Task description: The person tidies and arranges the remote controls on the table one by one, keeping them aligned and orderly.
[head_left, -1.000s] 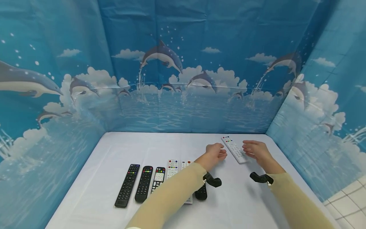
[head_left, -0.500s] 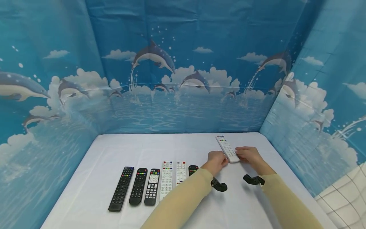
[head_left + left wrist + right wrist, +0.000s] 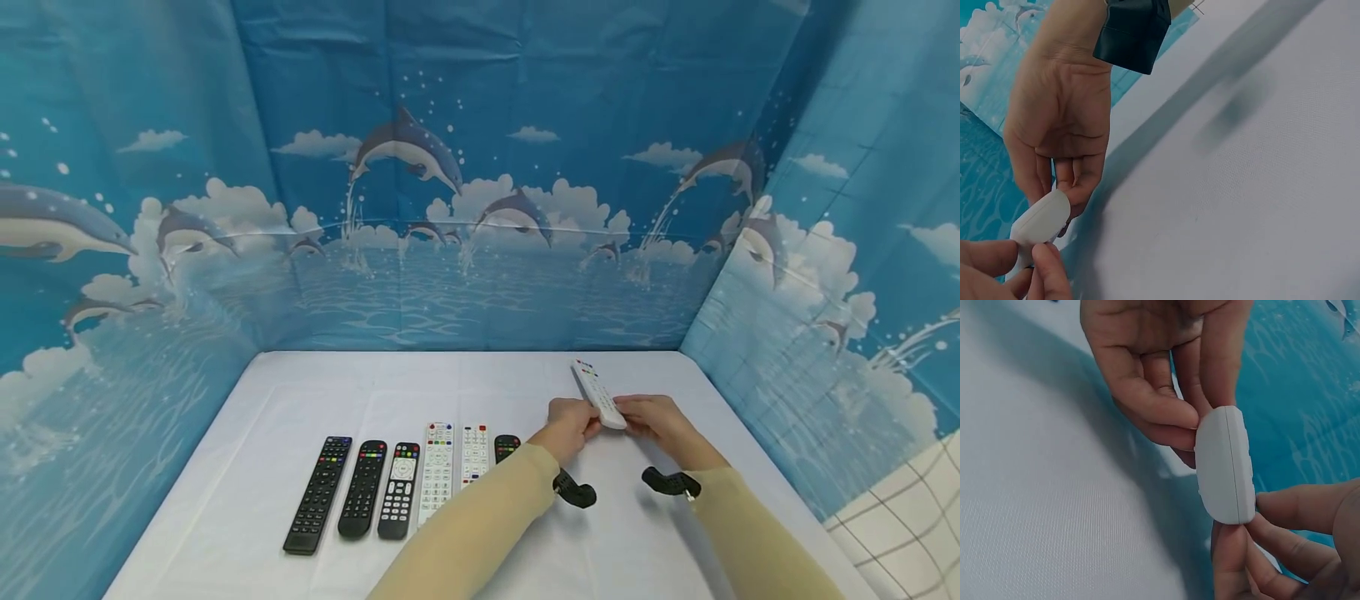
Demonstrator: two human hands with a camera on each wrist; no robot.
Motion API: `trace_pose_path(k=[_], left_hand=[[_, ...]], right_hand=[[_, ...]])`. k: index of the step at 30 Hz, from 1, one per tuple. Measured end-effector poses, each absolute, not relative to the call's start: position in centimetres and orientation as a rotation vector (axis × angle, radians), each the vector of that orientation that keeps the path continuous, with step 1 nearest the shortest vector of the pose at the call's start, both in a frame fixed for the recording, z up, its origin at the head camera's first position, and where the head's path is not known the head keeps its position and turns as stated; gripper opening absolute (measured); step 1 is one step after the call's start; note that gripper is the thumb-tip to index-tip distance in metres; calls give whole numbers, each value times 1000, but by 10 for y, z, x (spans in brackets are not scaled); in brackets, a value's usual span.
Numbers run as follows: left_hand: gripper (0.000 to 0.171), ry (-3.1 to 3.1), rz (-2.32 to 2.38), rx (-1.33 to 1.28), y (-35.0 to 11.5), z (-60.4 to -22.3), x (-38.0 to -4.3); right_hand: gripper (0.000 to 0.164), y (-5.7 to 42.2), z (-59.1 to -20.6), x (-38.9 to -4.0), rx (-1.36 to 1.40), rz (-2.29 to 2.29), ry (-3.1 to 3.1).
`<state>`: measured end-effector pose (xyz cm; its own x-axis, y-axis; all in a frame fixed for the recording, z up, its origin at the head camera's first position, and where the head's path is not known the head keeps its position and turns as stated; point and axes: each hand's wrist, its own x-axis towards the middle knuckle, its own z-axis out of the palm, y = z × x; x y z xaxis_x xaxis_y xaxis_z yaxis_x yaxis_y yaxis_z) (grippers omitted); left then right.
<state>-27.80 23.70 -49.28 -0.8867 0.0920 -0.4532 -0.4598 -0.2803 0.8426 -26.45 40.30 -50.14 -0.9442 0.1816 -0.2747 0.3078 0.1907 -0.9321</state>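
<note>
A white remote control [image 3: 600, 396] lies between my two hands near the back right of the table, its coloured buttons at the far end. My left hand [image 3: 570, 423] pinches its near end from the left side. From the right, my right hand [image 3: 662, 423] pinches the same end. In the left wrist view the remote's pale end [image 3: 1042, 219] shows between the fingers of both hands. The right wrist view shows this end [image 3: 1219, 469] held off the white cloth, with thumbs and fingers on both long edges. Whether the far end touches the table I cannot tell.
Left of the hands several remotes stand in a row: a long black one [image 3: 318, 496], a rounded black one [image 3: 363, 490], a dark one with white keys [image 3: 399, 492], two white ones [image 3: 437, 467], and another black one [image 3: 507, 446], partly behind my left sleeve. Dolphin-print curtains [image 3: 480, 292] border the white table.
Both hands have come down and in to the white remote and now grip its near end, which has risen a little. The camera view has shifted slightly. The row of remotes stays put.
</note>
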Motion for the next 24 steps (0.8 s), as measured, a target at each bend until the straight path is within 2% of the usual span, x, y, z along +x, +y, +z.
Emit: trace_pose_path(k=[10, 17, 24], left_hand=[[22, 1544, 2305, -389, 220, -482, -265], [31, 1508, 2307, -324, 212, -481, -262], [25, 1535, 2306, -270, 207, -477, -258]], right_hand=[[61, 401, -496, -247, 435, -2175, 1890], [62, 394, -489, -238, 413, -2230, 1876], [67, 388, -481, -231, 364, -2231, 1941]])
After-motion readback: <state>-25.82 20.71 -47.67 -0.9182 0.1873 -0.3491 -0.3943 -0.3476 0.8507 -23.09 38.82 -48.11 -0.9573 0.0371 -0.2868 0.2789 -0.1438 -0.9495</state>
